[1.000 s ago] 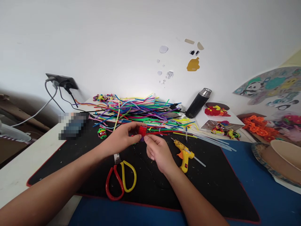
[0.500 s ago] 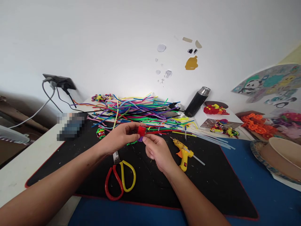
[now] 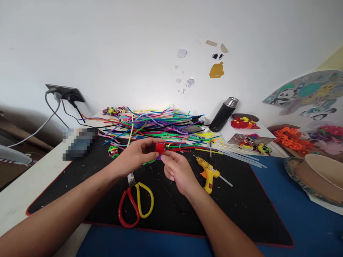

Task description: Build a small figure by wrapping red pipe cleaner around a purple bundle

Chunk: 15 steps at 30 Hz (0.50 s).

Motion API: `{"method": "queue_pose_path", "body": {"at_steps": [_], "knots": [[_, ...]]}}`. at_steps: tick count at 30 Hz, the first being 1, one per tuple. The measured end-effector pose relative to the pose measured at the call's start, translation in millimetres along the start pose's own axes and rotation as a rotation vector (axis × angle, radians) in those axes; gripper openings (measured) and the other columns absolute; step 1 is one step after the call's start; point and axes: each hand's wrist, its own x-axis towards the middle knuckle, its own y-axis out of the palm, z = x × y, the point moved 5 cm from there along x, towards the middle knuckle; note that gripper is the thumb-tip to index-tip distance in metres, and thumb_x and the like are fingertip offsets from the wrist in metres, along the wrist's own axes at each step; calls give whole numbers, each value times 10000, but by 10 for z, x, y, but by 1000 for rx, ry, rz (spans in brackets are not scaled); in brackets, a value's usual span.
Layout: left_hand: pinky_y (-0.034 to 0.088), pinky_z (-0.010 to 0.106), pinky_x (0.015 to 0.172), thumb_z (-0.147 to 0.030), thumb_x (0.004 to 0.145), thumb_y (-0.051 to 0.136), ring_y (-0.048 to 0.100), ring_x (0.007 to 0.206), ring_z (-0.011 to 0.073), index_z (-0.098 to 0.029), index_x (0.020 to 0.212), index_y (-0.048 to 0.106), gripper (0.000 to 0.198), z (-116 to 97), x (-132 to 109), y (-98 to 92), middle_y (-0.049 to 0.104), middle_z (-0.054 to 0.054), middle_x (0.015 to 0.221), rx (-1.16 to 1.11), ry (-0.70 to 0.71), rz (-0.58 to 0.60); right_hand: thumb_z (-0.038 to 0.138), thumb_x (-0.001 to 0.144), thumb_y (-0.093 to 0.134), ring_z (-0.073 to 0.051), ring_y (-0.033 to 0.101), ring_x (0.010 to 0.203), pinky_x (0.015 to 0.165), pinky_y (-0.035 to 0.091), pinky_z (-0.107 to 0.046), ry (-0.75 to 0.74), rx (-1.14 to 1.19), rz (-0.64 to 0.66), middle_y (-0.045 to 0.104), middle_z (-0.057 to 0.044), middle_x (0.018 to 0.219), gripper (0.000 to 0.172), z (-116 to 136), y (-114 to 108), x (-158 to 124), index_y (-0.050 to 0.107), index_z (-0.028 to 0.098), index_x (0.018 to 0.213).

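A small red piece with a purple part [image 3: 160, 148] is held up over the black mat [image 3: 227, 217]. My left hand [image 3: 136, 155] pinches it from the left, with fingers behind and the thumb in front. The fingertips of my right hand [image 3: 178, 169] close on its lower purple end. Green pipe cleaner [image 3: 150, 162] shows under my left hand. Below my hands lie scissors with one red and one yellow handle [image 3: 136, 205]; my left forearm hides part of them. A yellow glue gun [image 3: 208, 174] rests to the right of my right hand.
Many coloured pipe cleaners [image 3: 152, 125] lie along the wall. A black flask [image 3: 223, 115] leans beside a white box [image 3: 252, 135] of figures. A green and red figure [image 3: 113, 152] sits left of my hands. A phone-like blurred object [image 3: 80, 144] and a basket [image 3: 297, 175] flank the mat.
The view has shifted slightly, so the surroundings appear a little further left and up. Both hands keep their hold, and slightly less of the purple part shows.
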Motion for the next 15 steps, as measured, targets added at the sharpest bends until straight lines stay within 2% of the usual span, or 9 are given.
{"method": "queue_pose_path", "body": {"at_steps": [4, 10, 15], "knots": [[557, 444, 973, -421, 727, 860, 729, 1085, 317, -171, 1261, 741, 601, 20, 1, 6, 803, 99, 1117, -18, -5, -6, 409, 791, 780, -53, 236, 378, 397, 123, -236, 8, -7, -2, 344, 143, 470, 293, -13, -2, 14, 680, 167, 922], [561, 451, 979, -369, 691, 864, 735, 1073, 324, -174, 1208, 760, 563, 59, -1, 5, 807, 93, 1106, -27, -25, -35, 395, 766, 756, -48, 238, 360, 386, 108, -235, 19, -51, -33, 346, 144, 450, 260, -16, -7, 18, 663, 171, 859], [541, 462, 1014, -347, 732, 818, 714, 1155, 340, -165, 1257, 735, 562, 58, -10, 34, 798, 103, 1168, -11, -26, 15, 400, 750, 760, -41, 252, 351, 376, 109, -229, 27, -58, -35, 387, 135, 471, 262, -51, -15, 35, 631, 184, 826]]}}
